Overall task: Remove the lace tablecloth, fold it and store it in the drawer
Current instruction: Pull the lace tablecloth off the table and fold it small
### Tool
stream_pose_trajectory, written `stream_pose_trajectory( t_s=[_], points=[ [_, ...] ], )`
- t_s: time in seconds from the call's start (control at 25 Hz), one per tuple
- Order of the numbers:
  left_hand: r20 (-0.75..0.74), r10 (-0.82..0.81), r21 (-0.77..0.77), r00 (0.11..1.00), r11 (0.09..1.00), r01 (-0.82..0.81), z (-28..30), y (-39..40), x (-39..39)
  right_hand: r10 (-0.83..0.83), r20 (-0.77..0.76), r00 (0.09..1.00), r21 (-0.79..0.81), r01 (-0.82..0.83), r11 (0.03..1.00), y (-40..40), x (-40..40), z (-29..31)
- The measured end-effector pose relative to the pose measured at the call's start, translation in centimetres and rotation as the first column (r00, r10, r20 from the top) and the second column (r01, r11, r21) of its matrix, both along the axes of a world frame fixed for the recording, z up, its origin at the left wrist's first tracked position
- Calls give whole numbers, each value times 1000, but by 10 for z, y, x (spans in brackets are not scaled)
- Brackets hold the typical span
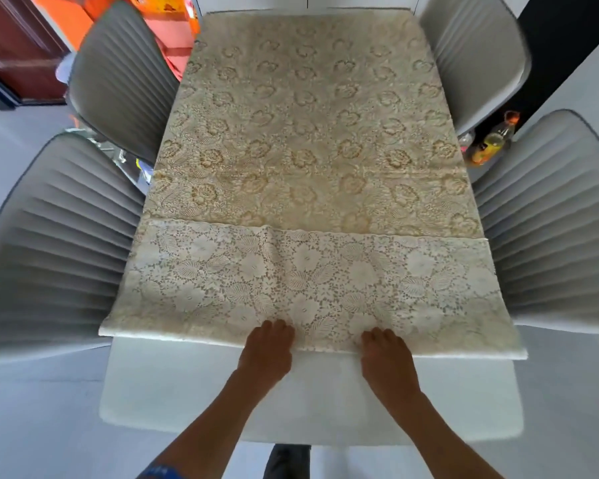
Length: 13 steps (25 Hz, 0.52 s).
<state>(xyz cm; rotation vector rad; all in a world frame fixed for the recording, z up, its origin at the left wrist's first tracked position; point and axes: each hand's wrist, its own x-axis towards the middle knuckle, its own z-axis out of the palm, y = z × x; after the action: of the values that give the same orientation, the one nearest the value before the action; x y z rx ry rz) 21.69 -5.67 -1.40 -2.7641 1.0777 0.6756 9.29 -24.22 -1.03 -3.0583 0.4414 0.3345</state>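
Observation:
The cream lace tablecloth [308, 133] lies along the white table [308, 402]. Its near end is turned back over itself, forming a paler doubled band across the table's width, and the bare near end of the tabletop shows below it. My left hand [267, 350] and my right hand [386, 357] sit side by side at the middle of the near fold edge, with fingers curled onto the lace, gripping it. No drawer is in view.
Grey ribbed chairs flank the table: near left [56, 243], far left [118, 81], far right [474, 57], near right [550, 229]. Bottles [491, 143] stand on the floor at the right. An orange object [173, 39] lies beyond the far left chair.

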Motion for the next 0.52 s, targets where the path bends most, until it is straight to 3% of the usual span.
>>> stream_pose_trajectory(
  t_s=[0.24, 0.44, 0.52],
  points=[
    [-84, 124, 71, 989, 990, -119, 22, 51, -147, -74, -82, 994, 147, 85, 985, 45, -141, 17],
    [-196, 323, -124, 926, 929, -350, 15, 79, -194, -120, -178, 977, 280, 167, 945, 39, -183, 13],
    [-358, 328, -192, 875, 891, -412, 14, 84, -185, -95, -171, 981, 400, 158, 903, 27, -175, 11]
  ],
)
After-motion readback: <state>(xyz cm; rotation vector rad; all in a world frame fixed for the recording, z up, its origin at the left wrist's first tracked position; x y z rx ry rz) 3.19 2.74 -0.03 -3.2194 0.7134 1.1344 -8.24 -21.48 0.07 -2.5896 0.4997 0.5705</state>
